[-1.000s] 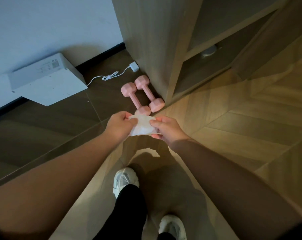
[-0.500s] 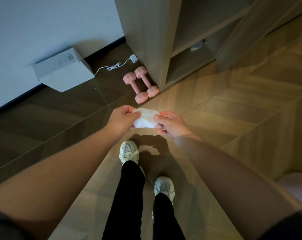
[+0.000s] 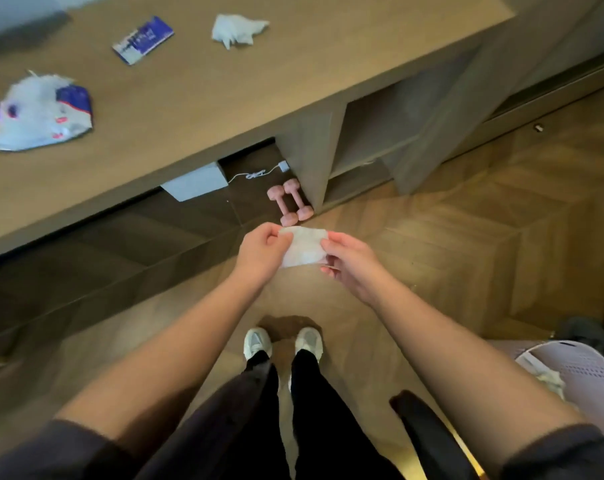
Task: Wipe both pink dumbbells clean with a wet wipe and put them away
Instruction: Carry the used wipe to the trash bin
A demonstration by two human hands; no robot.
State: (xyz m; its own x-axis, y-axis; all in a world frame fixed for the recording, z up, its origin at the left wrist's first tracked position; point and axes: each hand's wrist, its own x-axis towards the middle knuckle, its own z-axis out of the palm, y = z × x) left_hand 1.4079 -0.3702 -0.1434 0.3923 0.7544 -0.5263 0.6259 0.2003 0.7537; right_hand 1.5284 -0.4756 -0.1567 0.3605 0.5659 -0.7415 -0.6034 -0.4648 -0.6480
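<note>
The left grip (image 3: 260, 252) pinches the left edge of a white wet wipe (image 3: 304, 245) between thumb and curled fingers. The right grip (image 3: 350, 263) pinches the opposite edge with thumb and forefinger, its other fingers loosely bent below. The wipe hangs between the two hands as a small, roughly flat sheet, held in the air in front of the desk (image 3: 224, 91) and above the floor.

Just beyond the wipe, the two pink dumbbells lie on the dark floor tile at the foot of the desk. They are side by side and parallel, the left dumbbell (image 3: 282, 206) touching or nearly touching the right dumbbell (image 3: 297, 199), which lies close against the desk's upright panel (image 3: 311, 150). Neither hand touches them.

Further under the desk sit a white box (image 3: 196, 181) and a white cable (image 3: 255, 173) that ends in a small plug (image 3: 283, 165).

On the desk top lie a crumpled white wipe (image 3: 238, 29), a blue and white packet (image 3: 142, 39) and, nearer the desk's left end, a larger white and blue pack (image 3: 40, 112), torn or opened.

To the right of the upright panel the desk has open shelf compartments (image 3: 373, 133).

In front of the desk the person stands on the wood floor in pale shoes (image 3: 257, 341) and dark trousers. A perforated white basket (image 3: 581, 375) stands well to the right of them.
</note>
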